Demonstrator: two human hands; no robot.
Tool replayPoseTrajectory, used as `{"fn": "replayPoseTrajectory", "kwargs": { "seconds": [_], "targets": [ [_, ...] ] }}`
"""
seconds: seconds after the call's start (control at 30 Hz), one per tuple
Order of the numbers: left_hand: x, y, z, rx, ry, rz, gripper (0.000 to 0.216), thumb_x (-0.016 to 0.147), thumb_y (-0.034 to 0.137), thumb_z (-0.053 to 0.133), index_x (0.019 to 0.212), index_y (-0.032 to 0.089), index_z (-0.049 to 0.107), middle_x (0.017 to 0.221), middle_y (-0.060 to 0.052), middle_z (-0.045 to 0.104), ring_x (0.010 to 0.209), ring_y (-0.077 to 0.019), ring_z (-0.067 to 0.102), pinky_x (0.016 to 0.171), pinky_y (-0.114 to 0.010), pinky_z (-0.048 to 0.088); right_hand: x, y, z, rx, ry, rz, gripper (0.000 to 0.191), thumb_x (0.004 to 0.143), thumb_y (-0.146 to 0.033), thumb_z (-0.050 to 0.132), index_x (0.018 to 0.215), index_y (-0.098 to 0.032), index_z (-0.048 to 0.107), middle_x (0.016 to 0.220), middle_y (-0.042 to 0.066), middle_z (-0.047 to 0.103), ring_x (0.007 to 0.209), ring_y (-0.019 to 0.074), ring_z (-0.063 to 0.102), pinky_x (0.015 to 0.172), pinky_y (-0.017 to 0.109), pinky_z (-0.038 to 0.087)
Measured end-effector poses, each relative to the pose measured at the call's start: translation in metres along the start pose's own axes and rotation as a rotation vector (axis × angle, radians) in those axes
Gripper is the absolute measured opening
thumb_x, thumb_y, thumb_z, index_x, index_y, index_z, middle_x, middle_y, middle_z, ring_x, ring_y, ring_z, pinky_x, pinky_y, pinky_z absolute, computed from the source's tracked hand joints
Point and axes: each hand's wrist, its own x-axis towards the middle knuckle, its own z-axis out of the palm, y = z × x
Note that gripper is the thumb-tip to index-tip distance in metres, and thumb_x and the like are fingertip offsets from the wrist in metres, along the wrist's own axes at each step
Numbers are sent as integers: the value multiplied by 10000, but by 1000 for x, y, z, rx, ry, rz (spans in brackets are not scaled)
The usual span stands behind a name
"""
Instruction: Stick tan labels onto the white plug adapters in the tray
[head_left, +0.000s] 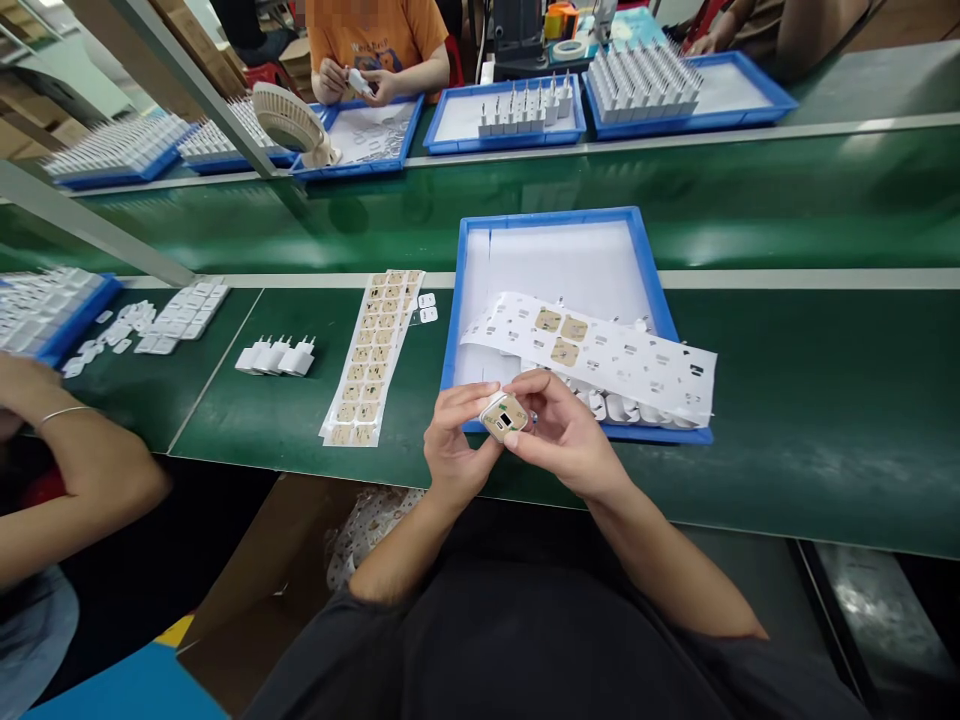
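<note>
My left hand (456,440) and my right hand (559,432) together pinch a small white charger plug (504,416) with a tan sticker on its face, held just above the near edge of a blue tray (474,262). A white backing sheet (600,355) with a few tan stickers left on it lies across the tray, over several white plugs. A long sticker strip (371,355) full of tan stickers lies on the green bench to the left. Three white plugs (277,356) stand beside it.
A co-worker's arm with a bracelet (67,440) reaches in at the left, near a blue tray of white parts (45,310) and loose white labels (172,315). Across the green conveyor (750,200), a person in orange (375,50) handles a plug over blue trays. A fan (289,120) stands there.
</note>
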Motion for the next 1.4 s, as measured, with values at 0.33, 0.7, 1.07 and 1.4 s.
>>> {"fn": "replayPoseTrajectory", "kwargs": {
  "seconds": [0.33, 0.7, 1.07, 1.4],
  "targets": [
    [5, 0, -5, 276, -52, 166, 356, 881, 220, 784, 1156, 294, 572, 1085, -37, 785, 1037, -219, 753, 879, -428, 616, 5, 3, -1, 21, 55, -52, 77, 958, -284, 657, 934, -224, 699, 900, -3, 553, 625, 99, 517, 466, 219, 444],
    [9, 6, -13, 280, -87, 171, 408, 849, 181, 806, 1179, 296, 596, 1104, -38, 800, 1024, -223, 763, 900, -413, 568, 8, -26, -17, -679, -60, -433, 71, 983, -201, 665, 1000, -238, 724, 941, 56, 738, 823, 179, 686, 619, 278, 564],
    [7, -20, -52, 254, 70, -359, 472, 849, 255, 789, 1274, 223, 586, 1215, -111, 722, 1112, -230, 729, 964, -377, 583, -19, 33, 19, -811, -536, -460, 131, 1053, -201, 527, 993, -222, 641, 906, 57, 731, 799, 172, 694, 704, 272, 569],
    [32, -56, -216, 738, 481, -554, 427, 732, 261, 777, 1117, 206, 600, 1112, -54, 692, 988, -197, 682, 864, -304, 559, -17, 183, 126, -1014, -1048, 37, 286, 997, -97, 458, 1140, -134, 702, 1145, 175, 727, 1037, 273, 723, 920, 379, 563]
  ]
}}
